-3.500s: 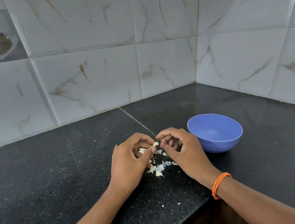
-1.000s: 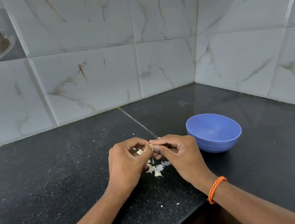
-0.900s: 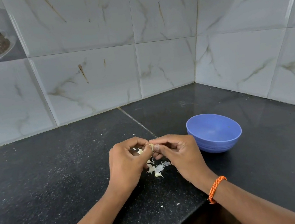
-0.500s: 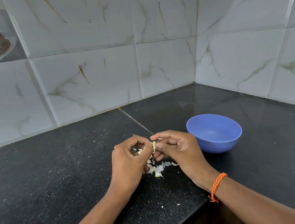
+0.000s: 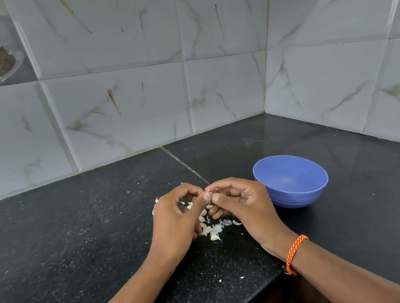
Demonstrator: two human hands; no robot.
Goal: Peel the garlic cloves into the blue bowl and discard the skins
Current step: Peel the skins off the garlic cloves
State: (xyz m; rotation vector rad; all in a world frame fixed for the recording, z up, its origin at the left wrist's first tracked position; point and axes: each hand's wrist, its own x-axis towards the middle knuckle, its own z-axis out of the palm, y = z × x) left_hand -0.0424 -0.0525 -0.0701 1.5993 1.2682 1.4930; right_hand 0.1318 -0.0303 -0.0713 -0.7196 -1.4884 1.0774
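Head camera looks down on a black speckled desk (image 5: 52,257) set into a corner of pale marbled wall tiles (image 5: 119,106). Both hands meet over the middle of it, fingers curled, thumb tips nearly touching. The left hand (image 5: 177,224) and the right hand (image 5: 243,205) pinch a small garlic clove (image 5: 209,205) between them, mostly hidden by the fingertips, so I cannot tell how much skin is left on it. Directly under the hands lies a little heap of garlic skins (image 5: 214,230), with a few crumbs nearer the desk edge. The blue bowl (image 5: 292,183) stands just beside the right hand, upright; its visible inside looks bare. An orange wristband (image 5: 295,250) circles the right wrist.
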